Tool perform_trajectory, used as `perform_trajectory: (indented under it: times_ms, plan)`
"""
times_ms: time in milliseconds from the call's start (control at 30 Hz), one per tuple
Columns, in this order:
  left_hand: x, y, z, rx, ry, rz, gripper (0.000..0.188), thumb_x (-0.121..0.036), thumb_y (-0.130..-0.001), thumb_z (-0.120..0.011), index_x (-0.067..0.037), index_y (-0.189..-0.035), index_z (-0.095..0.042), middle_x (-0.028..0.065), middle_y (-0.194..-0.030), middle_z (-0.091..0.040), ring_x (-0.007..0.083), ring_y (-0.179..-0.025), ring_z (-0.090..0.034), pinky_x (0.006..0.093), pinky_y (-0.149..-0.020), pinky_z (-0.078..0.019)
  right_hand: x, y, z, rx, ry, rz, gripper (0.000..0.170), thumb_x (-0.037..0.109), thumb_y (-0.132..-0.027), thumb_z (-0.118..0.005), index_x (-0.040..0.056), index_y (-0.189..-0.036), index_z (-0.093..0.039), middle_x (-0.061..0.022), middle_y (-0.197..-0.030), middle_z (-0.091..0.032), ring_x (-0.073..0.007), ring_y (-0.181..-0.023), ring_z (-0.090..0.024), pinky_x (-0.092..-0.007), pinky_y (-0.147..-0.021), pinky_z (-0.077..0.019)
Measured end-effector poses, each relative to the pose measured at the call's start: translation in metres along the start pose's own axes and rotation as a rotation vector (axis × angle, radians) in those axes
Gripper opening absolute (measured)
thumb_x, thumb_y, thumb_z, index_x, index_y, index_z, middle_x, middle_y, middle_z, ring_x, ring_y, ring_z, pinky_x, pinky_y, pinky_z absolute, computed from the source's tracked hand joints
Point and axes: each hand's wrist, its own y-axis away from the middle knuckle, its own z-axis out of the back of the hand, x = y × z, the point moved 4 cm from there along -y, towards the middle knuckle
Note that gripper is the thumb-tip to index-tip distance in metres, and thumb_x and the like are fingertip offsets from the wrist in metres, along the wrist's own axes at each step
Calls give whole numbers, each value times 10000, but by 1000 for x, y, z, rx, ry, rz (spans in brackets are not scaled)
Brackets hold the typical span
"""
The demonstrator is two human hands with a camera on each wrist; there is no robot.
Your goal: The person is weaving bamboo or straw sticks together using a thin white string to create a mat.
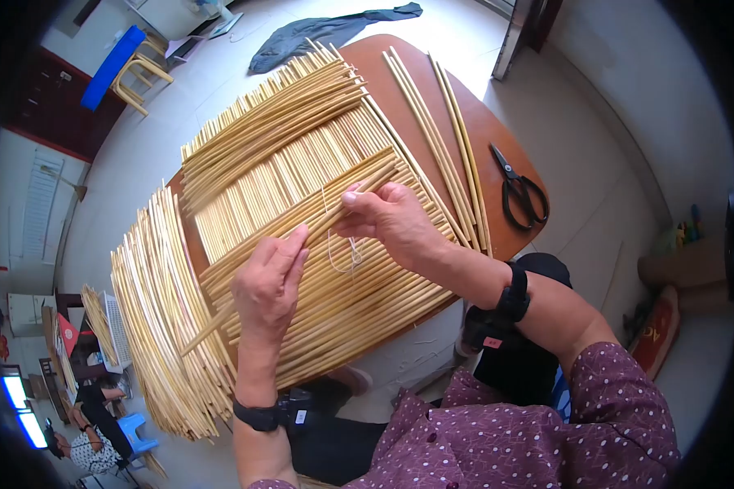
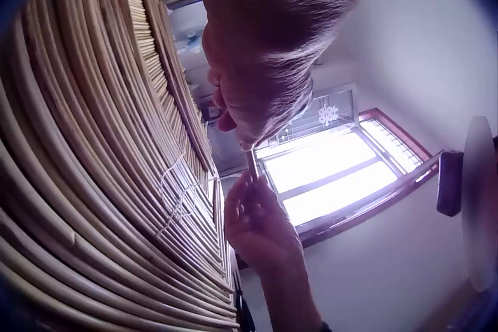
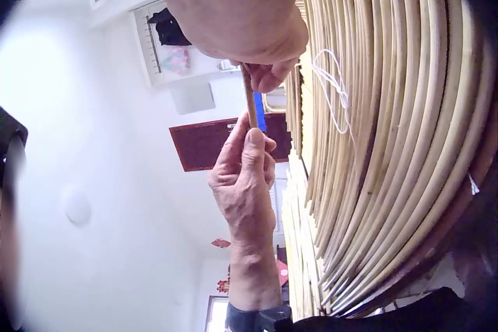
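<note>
A single thin stick (image 1: 326,218) is pinched at two places above the woven stick mat (image 1: 359,281). The left hand (image 1: 271,285) grips it between thumb and fingers toward its lower left part. Near its upper right end, the right hand (image 1: 391,224) pinches it with thumb and fingertips. White string (image 1: 355,257) lies in a loose loop on the mat just below the hands. The right wrist view shows the stick (image 3: 250,106) spanning the small gap between the left hand (image 3: 247,192) and the right hand (image 3: 241,21).
Loose sticks (image 1: 277,122) lie across the mat's far part, and a bundle (image 1: 167,318) lies at the left. More sticks (image 1: 440,147) and black scissors (image 1: 518,191) are on the brown table (image 1: 497,130) at right. Dark cloth (image 1: 326,33) lies on the floor beyond; a person (image 1: 94,448) sits at lower left.
</note>
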Motion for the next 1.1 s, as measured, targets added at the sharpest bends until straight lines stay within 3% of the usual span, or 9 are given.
perform_trajectory:
  times_ms: [233,433,633,700,800,867,967,1033,1100]
  plan:
    - [5,5,-3,9,47,38,303,-54,-817,-707,-113,-1114,-708,60,-772,-603,202,-615,-591,320,-560,-460,-3,1,0,-16,56,-29,256,173,-930,-603,-74,-996,-620,-161,-914,-677,-201,-821,-687,-300,-773,-583]
    - [6,7,-2,7,51,33,304,-49,-823,-701,-110,-1121,-706,63,-777,-608,202,-613,-591,320,-559,-456,-6,0,0,11,58,-57,210,176,-951,-594,-29,-988,-621,-144,-931,-680,-200,-827,-690,-308,-786,-585]
    - [21,-5,-1,-98,53,-11,286,-65,-842,-691,-85,-1128,-694,71,-757,-588,185,-609,-560,316,-558,-450,-6,1,2,-143,3,-109,211,183,-961,-578,-23,-985,-622,-113,-885,-675,-188,-811,-686,-297,-775,-585]
    - [31,-9,-6,-64,88,83,270,-85,-852,-688,-93,-1122,-701,54,-741,-588,157,-600,-538,306,-539,-433,-3,7,-1,-83,230,-45,193,163,-967,-562,-21,-990,-619,-92,-840,-660,-172,-798,-681,-292,-768,-583]
    - [45,-37,-17,-2,6,43,234,-127,-874,-676,-130,-1106,-712,18,-721,-594,112,-577,-517,278,-508,-414,4,15,-9,9,515,47,172,120,-953,-565,-21,-1041,-610,-68,-811,-653,-144,-751,-665,-268,-730,-562]
    - [57,-53,-30,8,12,-11,217,-174,-884,-672,-163,-1097,-716,-5,-717,-606,90,-567,-519,255,-496,-425,8,23,-17,84,622,107,280,87,-907,-610,-13,-1161,-553,-64,-762,-654,-131,-692,-636,-263,-667,-528]
    - [69,-62,-49,76,-18,-23,211,-190,-882,-674,-183,-1088,-718,-19,-727,-615,87,-568,-526,247,-498,-434,22,23,-18,50,823,158,358,87,-877,-641,-24,-1191,-508,-85,-717,-636,-139,-671,-628,-286,-644,-514]
    - [76,-65,-56,76,-7,-21,202,-202,-882,-673,-193,-1078,-721,-26,-740,-625,84,-570,-533,246,-501,-442,18,17,-10,4,954,253,282,89,-853,-657,-5,-1099,-556,-110,-716,-629,-189,-665,-643,-312,-641,-513]
    - [80,-68,-61,108,-6,-12,208,-198,-878,-678,-194,-1082,-721,-27,-760,-636,83,-577,-541,245,-505,-442,20,15,-8,-26,1087,490,172,100,-846,-663,29,-986,-592,-111,-708,-617,-252,-641,-634,-329,-639,-516]
